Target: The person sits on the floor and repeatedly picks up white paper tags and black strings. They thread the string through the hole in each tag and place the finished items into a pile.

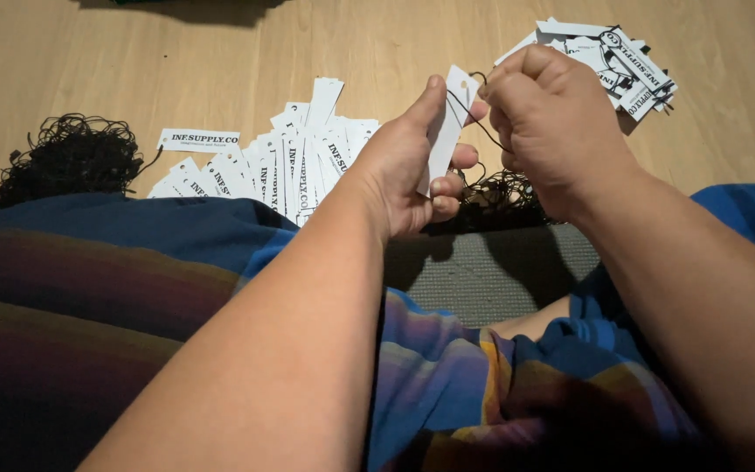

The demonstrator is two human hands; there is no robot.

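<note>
The left hand (404, 166) holds a narrow white paper tag (449, 122) upright, thumb stretched up along its near edge and the other fingers curled round behind it, so the hand is closed on the tag. The tag has a small punched hole near its top corner. The right hand (548, 122) is bunched just beside the tag's top, its fingertips pinched narrowly together on a thin black string (481, 127) that runs from the hole down across the tag's face. Both hands are raised above the wooden floor (220, 52), roughly in the middle of the view.

Below and behind the hands lies a loose tangle of more black string (495, 197), at the edge of a grey mat (491, 275). To the left, a wide fan of matching white tags (281, 166) with black printed lettering is spread flat on the floor, overlapping one another; one tag lies a little apart at the fan's left end. Further left sits a second, denser heap of black string loops (67, 157). At the upper right, a smaller stack of white tags (609, 57) with black strings already on them rests on the floor behind the right hand. A striped blue, purple and orange cloth (133, 288) covers the person's legs in the foreground
</note>
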